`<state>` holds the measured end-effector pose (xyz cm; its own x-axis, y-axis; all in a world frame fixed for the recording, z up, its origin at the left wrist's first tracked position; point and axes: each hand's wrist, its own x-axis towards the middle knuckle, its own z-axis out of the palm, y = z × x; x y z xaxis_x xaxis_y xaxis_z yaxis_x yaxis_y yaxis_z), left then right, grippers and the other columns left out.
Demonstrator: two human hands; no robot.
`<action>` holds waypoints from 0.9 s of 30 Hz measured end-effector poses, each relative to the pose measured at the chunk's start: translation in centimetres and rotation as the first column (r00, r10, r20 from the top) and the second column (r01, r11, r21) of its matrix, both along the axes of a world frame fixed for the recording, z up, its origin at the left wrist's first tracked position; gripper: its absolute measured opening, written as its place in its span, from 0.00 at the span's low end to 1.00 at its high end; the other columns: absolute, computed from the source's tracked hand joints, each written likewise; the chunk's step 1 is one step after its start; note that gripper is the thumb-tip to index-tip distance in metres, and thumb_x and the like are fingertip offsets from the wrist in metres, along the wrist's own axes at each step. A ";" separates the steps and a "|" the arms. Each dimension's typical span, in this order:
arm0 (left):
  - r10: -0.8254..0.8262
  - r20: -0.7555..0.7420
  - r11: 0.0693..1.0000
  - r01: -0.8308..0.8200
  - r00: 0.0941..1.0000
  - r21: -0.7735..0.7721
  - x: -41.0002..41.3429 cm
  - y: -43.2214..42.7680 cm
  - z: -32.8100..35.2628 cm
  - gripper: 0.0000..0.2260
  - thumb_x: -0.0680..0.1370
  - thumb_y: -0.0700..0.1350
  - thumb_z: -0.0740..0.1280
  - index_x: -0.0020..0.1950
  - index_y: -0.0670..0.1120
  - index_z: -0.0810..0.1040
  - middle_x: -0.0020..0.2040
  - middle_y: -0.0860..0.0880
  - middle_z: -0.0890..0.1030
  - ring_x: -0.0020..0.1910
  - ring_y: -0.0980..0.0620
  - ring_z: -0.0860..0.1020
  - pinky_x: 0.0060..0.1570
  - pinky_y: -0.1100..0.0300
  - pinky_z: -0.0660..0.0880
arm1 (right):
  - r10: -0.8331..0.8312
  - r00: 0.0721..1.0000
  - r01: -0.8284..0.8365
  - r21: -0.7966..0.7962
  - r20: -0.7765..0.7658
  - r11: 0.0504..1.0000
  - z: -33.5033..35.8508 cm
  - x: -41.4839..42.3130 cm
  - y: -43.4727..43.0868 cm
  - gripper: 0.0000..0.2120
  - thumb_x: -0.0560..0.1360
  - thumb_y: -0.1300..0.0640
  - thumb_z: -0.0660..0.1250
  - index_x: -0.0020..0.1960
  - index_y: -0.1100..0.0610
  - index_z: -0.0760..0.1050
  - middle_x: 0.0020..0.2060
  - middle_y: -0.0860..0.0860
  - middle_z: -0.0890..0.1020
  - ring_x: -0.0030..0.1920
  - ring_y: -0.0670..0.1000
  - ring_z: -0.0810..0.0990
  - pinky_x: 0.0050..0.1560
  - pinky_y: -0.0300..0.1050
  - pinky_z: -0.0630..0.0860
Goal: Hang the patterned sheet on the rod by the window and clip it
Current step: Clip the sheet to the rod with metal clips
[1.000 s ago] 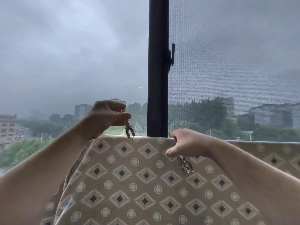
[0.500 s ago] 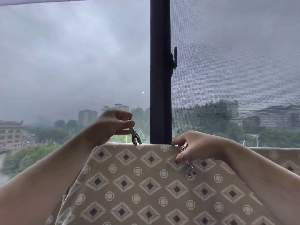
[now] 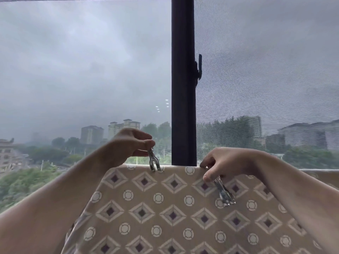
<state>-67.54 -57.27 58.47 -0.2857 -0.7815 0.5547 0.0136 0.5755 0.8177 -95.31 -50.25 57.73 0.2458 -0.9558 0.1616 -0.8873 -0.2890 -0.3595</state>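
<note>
A tall window fills the view, split by a dark vertical frame post point(image 3: 183, 79) with a black latch handle point(image 3: 199, 67) on its right side. The right pane is covered by a fine mesh screen point(image 3: 266, 61). Outside, heavy grey cloud hangs over apartment blocks point(image 3: 110, 129) and green trees point(image 3: 27, 182).

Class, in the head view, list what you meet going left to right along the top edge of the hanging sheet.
Left hand → metal clip pinched at the beige diamond-patterned sheet's edge → dark vertical window frame → right hand → second metal clip.
</note>
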 end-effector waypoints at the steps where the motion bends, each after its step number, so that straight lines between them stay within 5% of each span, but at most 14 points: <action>1: 0.017 0.005 1.000 -0.017 1.000 -0.009 -0.1 -0.1 0.1 0.22 0.61 0.43 0.79 0.51 0.35 0.80 0.40 0.40 0.83 0.38 0.49 0.84 0.41 0.57 0.82 | -0.005 1.000 0.005 0.001 -0.001 1.000 0.1 0.1 0.0 0.14 0.66 0.51 0.72 0.45 0.61 0.81 0.34 0.52 0.76 0.36 0.49 0.73 0.37 0.45 0.67; 5: 0.060 0.017 0.998 -0.060 0.998 -0.024 -0.4 -0.2 0.6 0.06 0.73 0.35 0.72 0.48 0.37 0.80 0.39 0.41 0.82 0.38 0.48 0.83 0.39 0.57 0.82 | 0.019 1.000 -0.019 -0.010 0.011 1.000 0.6 0.0 0.3 0.09 0.66 0.54 0.70 0.39 0.61 0.80 0.32 0.51 0.76 0.34 0.47 0.72 0.37 0.45 0.67; 7: 0.062 0.009 0.998 -0.062 0.998 -0.009 -0.4 0.0 0.8 0.04 0.73 0.34 0.71 0.47 0.38 0.81 0.37 0.42 0.83 0.38 0.47 0.83 0.38 0.57 0.82 | 0.030 0.999 -0.030 0.006 0.027 1.000 0.9 -0.1 0.8 0.12 0.66 0.52 0.70 0.44 0.59 0.83 0.34 0.50 0.79 0.36 0.47 0.75 0.39 0.43 0.70; 12: 0.080 -0.057 0.997 -0.081 0.995 -0.013 -0.1 0.2 1.8 0.04 0.71 0.32 0.72 0.44 0.37 0.80 0.34 0.42 0.82 0.35 0.47 0.83 0.40 0.55 0.83 | 0.064 0.996 -0.067 0.046 0.054 0.997 1.5 -0.2 1.5 0.17 0.65 0.50 0.70 0.48 0.58 0.85 0.40 0.54 0.83 0.39 0.49 0.78 0.42 0.46 0.73; 17: 0.117 0.037 0.992 -0.116 0.992 -0.046 -0.7 0.8 1.9 0.04 0.70 0.32 0.73 0.43 0.38 0.81 0.34 0.42 0.82 0.34 0.48 0.82 0.38 0.56 0.82 | 0.073 0.993 -0.076 0.032 0.095 0.997 1.3 0.1 2.2 0.19 0.64 0.51 0.70 0.50 0.60 0.84 0.47 0.63 0.84 0.40 0.50 0.78 0.44 0.47 0.74; 27: 0.102 0.318 0.995 -0.099 0.943 -0.024 -1.3 1.0 1.0 0.03 0.72 0.32 0.73 0.44 0.38 0.81 0.37 0.41 0.82 0.35 0.47 0.82 0.35 0.59 0.80 | 0.062 0.994 -0.066 0.049 0.095 0.997 1.4 -0.1 2.7 0.19 0.65 0.52 0.69 0.51 0.62 0.84 0.39 0.55 0.81 0.38 0.48 0.76 0.37 0.40 0.72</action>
